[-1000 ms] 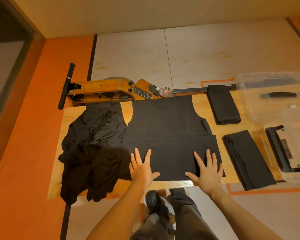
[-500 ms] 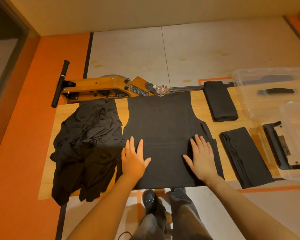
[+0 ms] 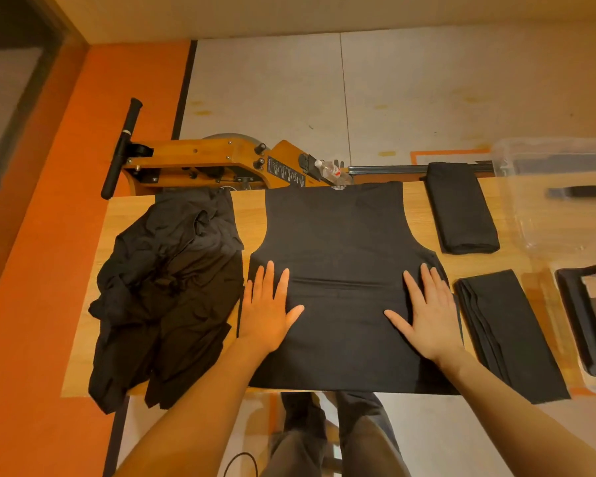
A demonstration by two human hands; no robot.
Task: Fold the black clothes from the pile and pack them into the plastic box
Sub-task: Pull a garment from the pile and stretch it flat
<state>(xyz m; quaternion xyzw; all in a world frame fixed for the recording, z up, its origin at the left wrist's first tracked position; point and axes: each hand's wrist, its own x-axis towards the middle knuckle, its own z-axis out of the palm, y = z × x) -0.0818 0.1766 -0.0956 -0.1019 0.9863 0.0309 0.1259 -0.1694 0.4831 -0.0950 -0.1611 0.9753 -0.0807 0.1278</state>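
A black sleeveless top (image 3: 341, 249) lies spread flat in the middle of the wooden table (image 3: 417, 204). My left hand (image 3: 267, 304) rests palm down on its lower left part, fingers apart. On the lower right part my right hand (image 3: 425, 308) presses flat in the same way. A heap of unfolded black clothes (image 3: 166, 290) sits at the table's left end. Two folded black pieces lie to the right: one (image 3: 461, 208) at the back, one (image 3: 506, 332) nearer the front. The clear plastic box (image 3: 558, 187) stands at the far right.
A clear lid with a black handle (image 3: 585, 321) lies at the right front edge. Behind the table stands a wooden rowing machine (image 3: 200, 163) with a black bar and a plastic bottle (image 3: 331, 168). My legs and shoes show below the table's front edge.
Both hands have slid away from me up the spread top, from near its bottom hem to its middle. The camera view has moved closer over the table.
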